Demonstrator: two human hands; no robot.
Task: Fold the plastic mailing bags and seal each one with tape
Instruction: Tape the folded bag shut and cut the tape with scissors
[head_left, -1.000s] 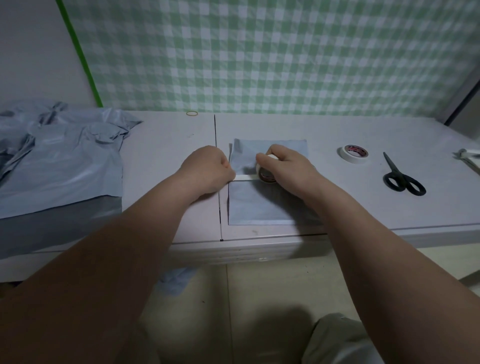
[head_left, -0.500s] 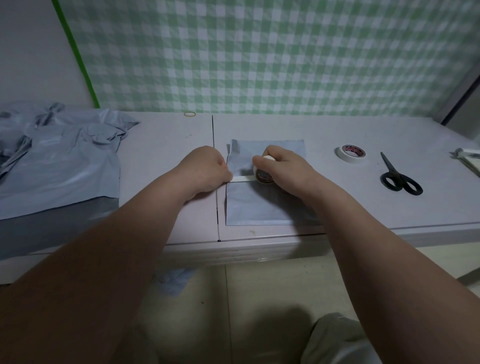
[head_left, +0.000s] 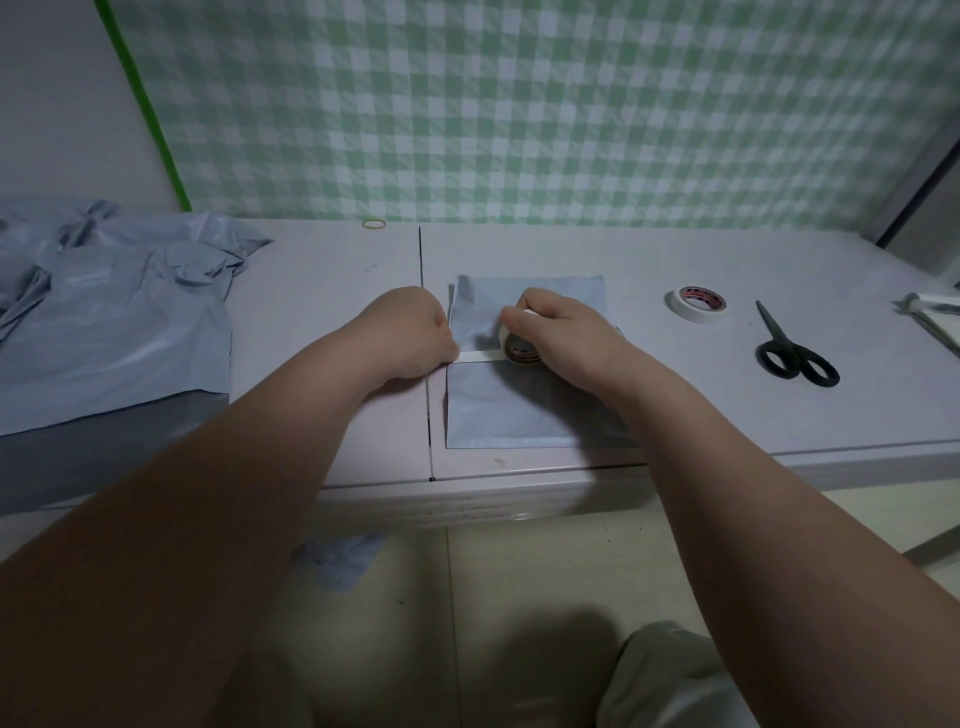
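Left hand (head_left: 410, 332) fingers (head_left: 447, 349) are curled, pinching the loose end of the tape strip (head_left: 480, 356) at the folded bag's (head_left: 519, 410) left edge. Right hand (head_left: 566, 338) fingers are wrapped round the tape roll (head_left: 522, 354), sitting on that bag. The bag's flat on the worktop (head_left: 322, 291), near its front edge. Spare roll (head_left: 698, 305) and scissors (head_left: 795, 348) off right, loose bags (head_left: 104, 322) piled far left.
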